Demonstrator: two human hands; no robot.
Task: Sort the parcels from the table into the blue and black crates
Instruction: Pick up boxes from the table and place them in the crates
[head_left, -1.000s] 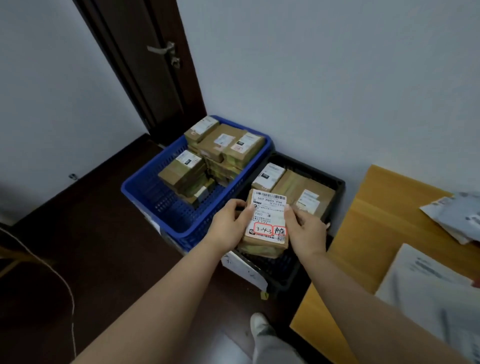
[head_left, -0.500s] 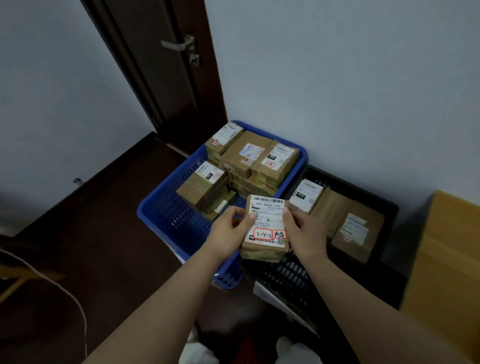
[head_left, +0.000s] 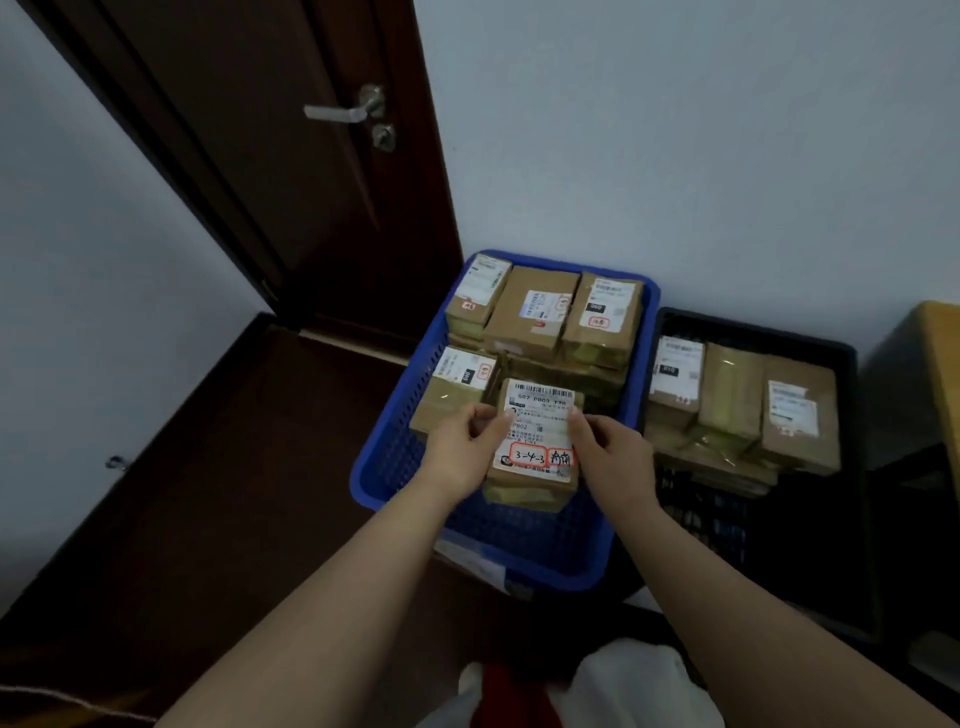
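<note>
A brown cardboard parcel (head_left: 537, 441) with a white label marked in red is held over the front part of the blue crate (head_left: 631, 499). My left hand (head_left: 460, 449) grips its left edge and my right hand (head_left: 615, 460) grips its right edge, thumbs on the label. The blue crate holds several stacked brown parcels (head_left: 535, 312) at its back and left. To the right stands the black crate (head_left: 810, 545) with several more brown parcels (head_left: 732, 400) inside. Whether the held parcel rests on the crate floor is unclear.
Both crates stand on a dark floor (head_left: 208, 493) against a pale wall. A dark wooden door (head_left: 291, 171) with a metal handle is behind on the left. The yellow table's corner (head_left: 943, 353) shows at the right edge. My shoes (head_left: 597, 691) are at the bottom.
Both hands have carried the parcel leftward, from above the black crate to above the blue crate, and lower. My view turned left, so the table has almost left the frame.
</note>
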